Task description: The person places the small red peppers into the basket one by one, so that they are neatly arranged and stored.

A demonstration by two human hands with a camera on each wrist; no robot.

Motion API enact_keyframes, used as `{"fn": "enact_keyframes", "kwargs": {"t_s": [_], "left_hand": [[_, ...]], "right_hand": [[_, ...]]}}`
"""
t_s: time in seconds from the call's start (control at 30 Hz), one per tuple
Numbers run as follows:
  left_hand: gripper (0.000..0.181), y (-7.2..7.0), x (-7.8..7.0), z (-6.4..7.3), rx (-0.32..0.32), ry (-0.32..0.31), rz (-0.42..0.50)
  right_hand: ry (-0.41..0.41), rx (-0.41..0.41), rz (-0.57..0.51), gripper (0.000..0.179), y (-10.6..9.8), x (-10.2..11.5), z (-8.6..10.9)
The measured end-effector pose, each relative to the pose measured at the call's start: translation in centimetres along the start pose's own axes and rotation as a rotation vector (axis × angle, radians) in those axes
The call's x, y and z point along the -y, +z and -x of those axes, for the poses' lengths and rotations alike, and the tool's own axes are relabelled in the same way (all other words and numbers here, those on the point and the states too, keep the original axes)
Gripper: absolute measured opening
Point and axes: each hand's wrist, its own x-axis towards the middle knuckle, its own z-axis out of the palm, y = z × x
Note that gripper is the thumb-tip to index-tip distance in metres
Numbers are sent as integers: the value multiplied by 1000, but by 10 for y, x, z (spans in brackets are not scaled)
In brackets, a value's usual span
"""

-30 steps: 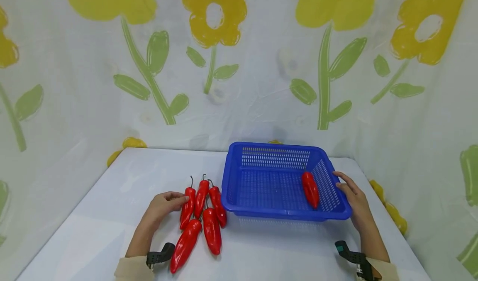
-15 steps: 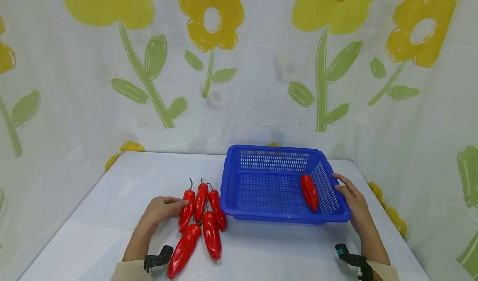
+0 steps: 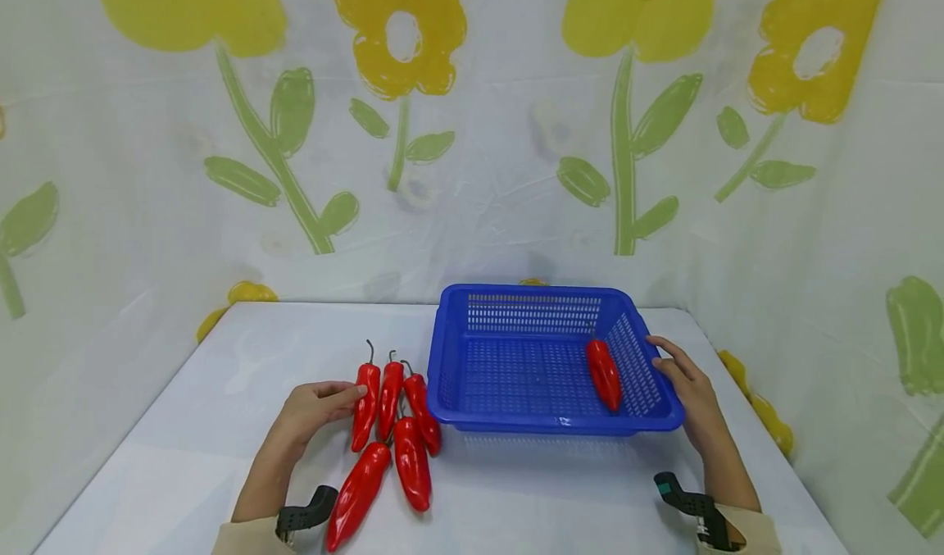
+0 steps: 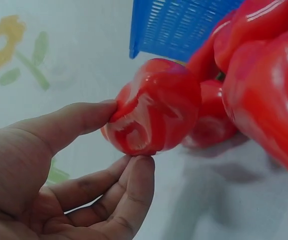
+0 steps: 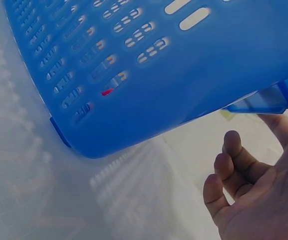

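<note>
Hands (image 3: 313, 409) (image 3: 693, 395) on one glossy, tapering red pepper (image 3: 366, 411) and perforated blue basket (image 3: 553, 421)

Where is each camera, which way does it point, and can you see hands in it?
Head: on the person's head, facing forward and down at the table, blue basket and red peppers; left hand, right hand, forearms and sleeves show.
Left wrist: worn there, facing the pinched pepper, with the blue basket beyond; only the left hand shows.
Right wrist: worn there, facing the blue basket's outside; only the right hand shows.
Shared: head and left wrist both show the pinched pepper.
</note>
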Motion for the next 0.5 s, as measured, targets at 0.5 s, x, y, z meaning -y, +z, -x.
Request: {"fn": "enact_keyframes", "kwargs": {"t_s": [0.5], "left_hand": [[67, 4, -31, 7, 16, 105, 41]], "right_hand": [[3, -5, -14, 53, 1, 1, -1]]}}
